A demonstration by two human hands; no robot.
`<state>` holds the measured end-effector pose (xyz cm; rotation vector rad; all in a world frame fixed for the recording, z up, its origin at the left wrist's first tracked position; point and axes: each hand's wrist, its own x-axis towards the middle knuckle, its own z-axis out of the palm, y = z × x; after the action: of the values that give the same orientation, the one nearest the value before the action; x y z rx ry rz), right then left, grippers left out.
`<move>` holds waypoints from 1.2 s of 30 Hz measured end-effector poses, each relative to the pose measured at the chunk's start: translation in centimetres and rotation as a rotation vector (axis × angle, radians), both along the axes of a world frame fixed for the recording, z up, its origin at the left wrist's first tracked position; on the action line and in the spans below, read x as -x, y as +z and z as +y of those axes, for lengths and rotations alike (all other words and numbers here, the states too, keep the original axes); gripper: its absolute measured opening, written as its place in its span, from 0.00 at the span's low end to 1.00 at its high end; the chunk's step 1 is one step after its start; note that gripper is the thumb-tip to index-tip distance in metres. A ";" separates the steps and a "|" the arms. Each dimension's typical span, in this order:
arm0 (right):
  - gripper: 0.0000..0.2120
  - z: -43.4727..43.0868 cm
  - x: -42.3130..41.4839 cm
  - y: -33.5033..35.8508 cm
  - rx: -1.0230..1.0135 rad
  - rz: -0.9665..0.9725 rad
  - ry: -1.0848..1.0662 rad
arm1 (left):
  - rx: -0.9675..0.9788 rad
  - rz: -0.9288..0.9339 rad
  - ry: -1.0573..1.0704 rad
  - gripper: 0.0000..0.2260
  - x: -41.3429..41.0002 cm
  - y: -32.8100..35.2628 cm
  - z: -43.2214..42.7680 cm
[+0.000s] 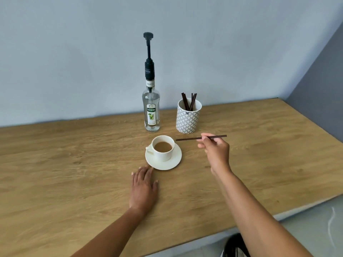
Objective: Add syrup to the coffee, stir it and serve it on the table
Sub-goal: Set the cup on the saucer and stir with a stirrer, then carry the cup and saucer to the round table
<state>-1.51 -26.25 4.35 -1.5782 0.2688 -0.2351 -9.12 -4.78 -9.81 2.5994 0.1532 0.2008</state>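
A white cup of milky coffee (163, 147) stands on a white saucer (171, 163) in the middle of the wooden table (74, 164). Behind it is a clear syrup bottle (151, 110) with a tall black pump. My right hand (215, 149) pinches a dark brown stir stick (187, 139) and holds it level, its tip just right of the cup's rim. My left hand (143, 188) lies flat on the table with fingers spread, fingertips touching the saucer's near edge.
A patterned white holder (187, 119) with several more stir sticks stands right of the bottle. A blue-grey wall runs along the back of the table. The table's front edge runs diagonally at lower right, with floor below it.
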 end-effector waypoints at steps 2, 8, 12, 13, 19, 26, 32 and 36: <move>0.06 -1.7 0.6 0.2 -0.146 0.042 -0.044 | -0.001 -0.056 -0.054 0.21 0.6 0.2 -1.3; 0.07 -8.3 4.1 -0.2 -0.353 0.135 -0.105 | -0.006 -0.119 -0.237 0.19 0.0 1.5 -9.1; 0.07 -14.2 7.6 -1.0 -0.341 0.138 -0.192 | -0.021 -0.053 -0.358 0.20 -1.2 2.2 -15.9; 0.07 -16.0 8.6 -1.3 -0.331 0.143 -0.224 | -0.017 -0.041 -0.374 0.21 -1.5 2.3 -17.7; 0.06 -26.5 15.1 -3.7 -0.211 0.163 -0.417 | -0.004 0.021 -0.422 0.22 -2.3 2.2 -26.6; 0.08 -35.0 21.2 -9.1 -0.134 0.338 -0.587 | -0.128 0.080 -0.366 0.24 -2.9 0.2 -32.8; 0.08 -37.9 22.4 -15.8 -0.035 0.579 -0.589 | -0.224 0.034 -0.332 0.27 -3.2 -1.3 -33.3; 0.09 -37.8 21.4 -18.7 0.102 0.695 -0.509 | -0.228 0.025 -0.320 0.26 -3.2 -1.2 -33.4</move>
<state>-22.87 -64.05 -14.32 -1.6271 1.2207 -0.0813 -5.96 -38.22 -11.03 2.8063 -0.2920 0.0729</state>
